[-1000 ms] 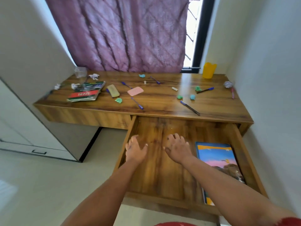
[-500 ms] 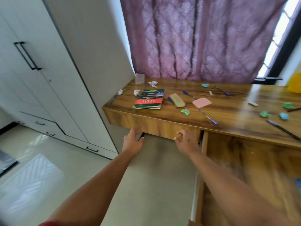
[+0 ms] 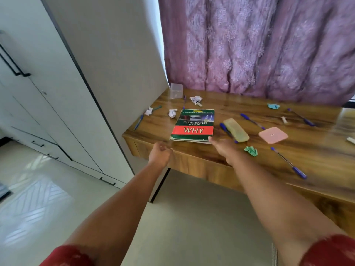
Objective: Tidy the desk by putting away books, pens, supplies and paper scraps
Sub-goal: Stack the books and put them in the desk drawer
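Lying flat near the front edge of the wooden desk point(image 3: 221, 104), the green and red book point(image 3: 194, 125) titled "Illustrated Book of WHY" is flanked by both hands: the left hand point(image 3: 160, 154) is seen at its 7 o'clock corner, loosely curled and empty, while the right hand point(image 3: 222, 148) is spread open at its 5 o'clock corner, a fingertip just touching the edge. A yellow pencil case point(image 3: 236, 129) and a pink pad point(image 3: 272, 134) are found at the book's 3 o'clock. Crumpled paper scraps point(image 3: 172, 113) and a clear plastic box point(image 3: 176, 90) are placed toward 11 o'clock, and blue pens point(image 3: 289, 163) are scattered rightwards.
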